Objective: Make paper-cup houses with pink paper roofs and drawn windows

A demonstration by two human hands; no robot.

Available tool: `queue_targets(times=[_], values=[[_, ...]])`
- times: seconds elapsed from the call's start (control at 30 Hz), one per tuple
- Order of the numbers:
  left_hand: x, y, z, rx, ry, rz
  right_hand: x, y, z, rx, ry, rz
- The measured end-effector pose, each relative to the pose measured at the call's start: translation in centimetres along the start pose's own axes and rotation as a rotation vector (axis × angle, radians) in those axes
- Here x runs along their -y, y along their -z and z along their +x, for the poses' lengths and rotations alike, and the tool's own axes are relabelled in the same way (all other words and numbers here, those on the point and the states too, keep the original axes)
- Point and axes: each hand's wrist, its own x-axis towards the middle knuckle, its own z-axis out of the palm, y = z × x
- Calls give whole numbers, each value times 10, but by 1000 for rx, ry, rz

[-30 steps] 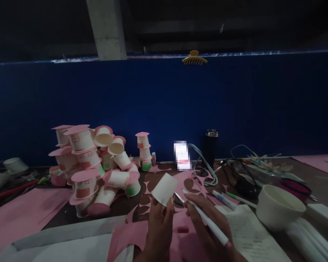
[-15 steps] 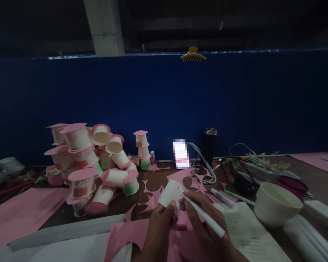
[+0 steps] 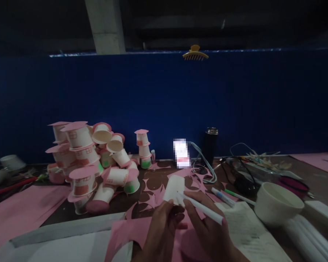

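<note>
My left hand [image 3: 162,225] is closed around a plain white paper cup [image 3: 174,188], tilted above the cut pink paper. In my right hand [image 3: 207,227] is a white marker [image 3: 205,210], its tip at the cup's side; I cannot tell if it touches. A small reddish piece [image 3: 182,226] shows by my left fingers, too unclear to name. To the left stands a pile of paper cups [image 3: 83,183] with pink disc tops and red windows and doors drawn on them, some with green patches. Three more cups [image 3: 143,150] form a small stack behind.
Pink sheets with round cut-outs [image 3: 153,183] lie beyond my hands. A lit phone [image 3: 181,153], a dark flask [image 3: 209,147], pens [image 3: 223,197], a white bowl-like cup [image 3: 277,205] and a printed sheet [image 3: 246,229] are around. A white box lid [image 3: 68,233] sits front left.
The cup in my left hand has turned more upright. My right hand has shifted slightly with the marker, whose tip is now lower on the cup's side.
</note>
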Motion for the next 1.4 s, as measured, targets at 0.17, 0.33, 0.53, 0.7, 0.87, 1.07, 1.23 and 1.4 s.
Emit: queue_targets(times=[0.17,0.33,0.53,0.7,0.87,1.07,1.23,1.4], values=[[-7,-7,-4,-28,9,9,1,0,1,-56,0,-60],[-7,-7,-4,3,-8,67,-1,0,0,-13,-18,-60],[-4,-5,0,59,-9,110,-2,-1,-1,17,-13,-54],[-5,-6,-1,80,-11,153,-1,0,-1,9,15,-49],[-6,-5,-2,109,-5,200,-2,0,-2,24,11,-43],[-3,0,2,104,-19,267,-1,0,0,13,-8,-49],[-2,4,6,147,-42,300,0,1,2,36,-20,-41],[0,5,9,140,-25,288,0,2,2,36,-45,-41]])
